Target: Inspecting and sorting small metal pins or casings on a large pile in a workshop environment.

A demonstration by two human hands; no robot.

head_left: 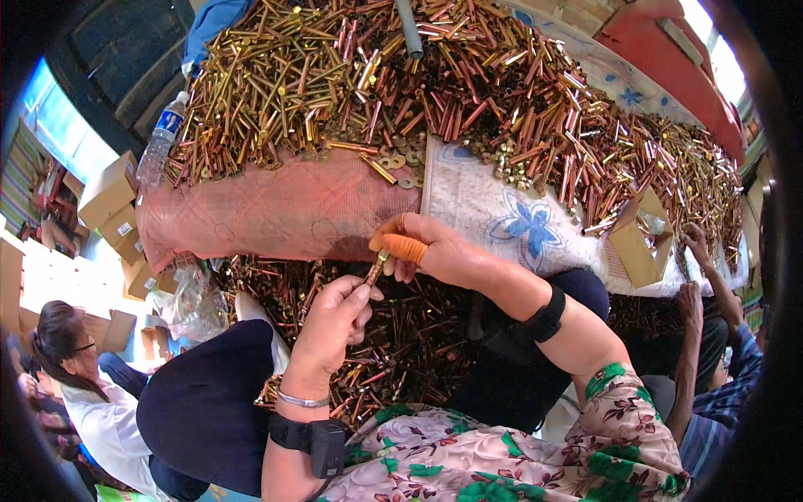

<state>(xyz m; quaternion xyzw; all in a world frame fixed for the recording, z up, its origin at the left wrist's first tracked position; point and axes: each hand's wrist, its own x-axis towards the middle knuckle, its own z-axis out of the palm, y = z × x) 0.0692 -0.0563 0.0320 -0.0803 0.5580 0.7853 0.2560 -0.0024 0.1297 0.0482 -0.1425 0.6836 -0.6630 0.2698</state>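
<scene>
A brassy, copper-coloured sleeve anchor bolt point(378, 267) is held between my two hands, tilted, just past the table's near edge. My left hand point(330, 314) pinches its lower part between thumb and fingers. At its upper end my right hand point(416, 246), with orange covers on thumb and finger, closes on the tip; a nut there is too small to make out surely. Beyond my hands, the table holds a heap of long bolts point(276, 75) and copper-coloured sleeves point(468, 117). Loose washers point(406, 159) and small nuts point(510, 165) lie at the heap's near side.
Below my hands lies another pile of bolt pieces point(393, 360). Pink mesh point(268, 205) and white flowered cloth point(535, 222) cover the table edge. A bottle point(159, 142) and cardboard boxes point(109, 192) are left; another person's hands point(693, 251) work at right beside an open carton point(636, 243).
</scene>
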